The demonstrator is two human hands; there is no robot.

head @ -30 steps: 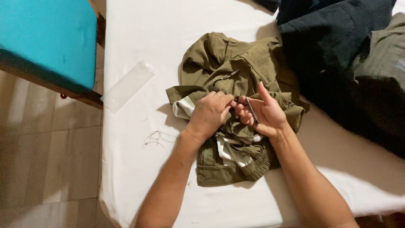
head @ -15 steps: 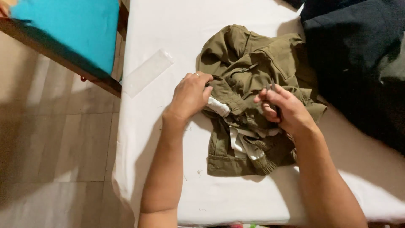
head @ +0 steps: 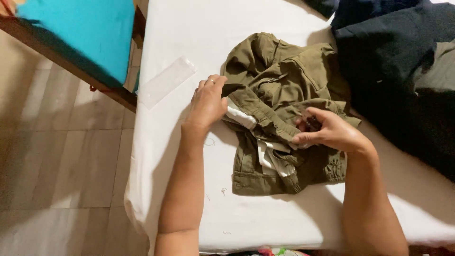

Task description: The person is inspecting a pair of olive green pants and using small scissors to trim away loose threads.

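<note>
An olive-green garment (head: 279, 80) with white inner lining lies crumpled on a white-covered table (head: 189, 42). My left hand (head: 208, 102), with a ring on one finger, grips the garment's left edge where the white lining shows. My right hand (head: 327, 130) pinches a fold of the olive fabric near the garment's right side, with a small dark object partly hidden under its fingers.
A clear plastic strip (head: 166, 81) lies on the table left of the garment. A pile of dark clothes (head: 398, 61) fills the upper right. A turquoise-topped wooden piece of furniture (head: 76, 33) stands at the upper left over a tiled floor (head: 57, 161).
My hands, close together on the garment a second ago, have moved apart: the left to its left edge, the right to its right side. The waistband is now stretched between them.
</note>
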